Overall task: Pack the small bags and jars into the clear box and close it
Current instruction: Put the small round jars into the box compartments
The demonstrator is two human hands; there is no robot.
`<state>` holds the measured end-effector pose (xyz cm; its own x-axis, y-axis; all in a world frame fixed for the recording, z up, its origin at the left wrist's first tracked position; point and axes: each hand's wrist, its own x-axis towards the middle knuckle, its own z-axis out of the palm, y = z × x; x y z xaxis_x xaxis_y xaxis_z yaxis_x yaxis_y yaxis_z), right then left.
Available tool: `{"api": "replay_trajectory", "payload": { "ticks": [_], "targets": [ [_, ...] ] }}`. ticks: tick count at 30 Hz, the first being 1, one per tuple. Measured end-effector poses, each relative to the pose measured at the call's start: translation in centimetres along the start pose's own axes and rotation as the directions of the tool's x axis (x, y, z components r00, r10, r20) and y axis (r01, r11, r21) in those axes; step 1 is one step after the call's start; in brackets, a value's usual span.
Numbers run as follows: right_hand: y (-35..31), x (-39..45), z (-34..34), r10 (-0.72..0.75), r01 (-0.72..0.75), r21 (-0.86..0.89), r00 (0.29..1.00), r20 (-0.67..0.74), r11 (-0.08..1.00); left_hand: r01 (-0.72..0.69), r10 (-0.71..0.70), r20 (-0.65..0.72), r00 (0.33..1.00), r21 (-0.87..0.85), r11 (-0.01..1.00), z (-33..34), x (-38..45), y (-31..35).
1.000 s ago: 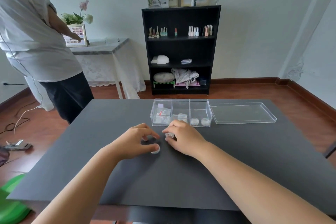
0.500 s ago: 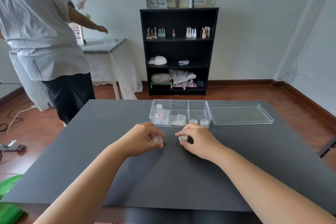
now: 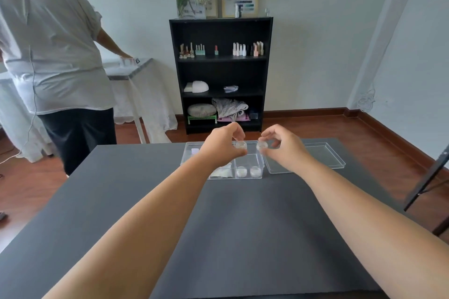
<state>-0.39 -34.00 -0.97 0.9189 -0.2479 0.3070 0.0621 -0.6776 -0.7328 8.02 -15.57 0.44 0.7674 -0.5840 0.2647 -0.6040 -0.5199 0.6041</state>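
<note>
The near and middle table (image 3: 243,238) is bare, open to both forearms. Toward the far edge, the clear box (image 3: 261,173) and the lid (image 3: 325,155) just right of it fill the centre; two jars (image 3: 247,172) crowd the box's near right compartment, while its far part lies open.

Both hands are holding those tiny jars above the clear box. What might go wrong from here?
1. Each small jar, the left hand's and the right hand's, is pinched only by fingertips, so either might slip and roll across the table.
2. Two jars already sit in the box's right compartment; the new ones may knock them or fit badly.
</note>
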Motion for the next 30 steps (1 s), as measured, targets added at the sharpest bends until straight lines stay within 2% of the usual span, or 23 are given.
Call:
{"api": "replay_trajectory", "payload": {
  "ticks": [7,11,15,19,23,27,30],
  "targets": [
    [0.7,1.7,0.6,-0.013,0.024,-0.107,0.995,0.099,0.994,0.044,-0.101,0.129,0.986,0.388,0.921,2.1,2.6,-0.5],
    [0.9,2.3,1.0,-0.012,0.041,-0.171,0.986,0.167,0.984,0.019,-0.144,0.209,0.967,0.506,0.862,2.1,3.5,0.0],
    [1.0,3.0,1.2,0.04,0.019,-0.246,0.972,0.233,0.969,-0.016,-0.187,0.323,0.928,0.537,0.843,1.9,4.2,0.5],
    [0.4,3.4,1.5,0.069,0.044,-0.362,0.953,0.295,0.931,-0.05,-0.178,0.36,0.916,0.542,0.839,1.8,4.3,0.6],
    [-0.5,3.8,1.7,0.078,0.104,-0.437,0.923,0.377,0.893,-0.059,-0.142,0.332,0.933,0.526,0.848,1.1,3.9,0.6],
    [-0.9,4.1,2.3,0.106,0.115,-0.471,0.903,0.417,0.875,-0.055,-0.07,0.242,0.968,0.476,0.878,0.4,2.7,-0.3],
    [-1.0,4.1,2.6,0.127,0.108,-0.476,0.891,0.435,0.873,-0.008,-0.094,0.195,0.976,0.468,0.884,0.6,1.7,-1.4]
  ]
}}
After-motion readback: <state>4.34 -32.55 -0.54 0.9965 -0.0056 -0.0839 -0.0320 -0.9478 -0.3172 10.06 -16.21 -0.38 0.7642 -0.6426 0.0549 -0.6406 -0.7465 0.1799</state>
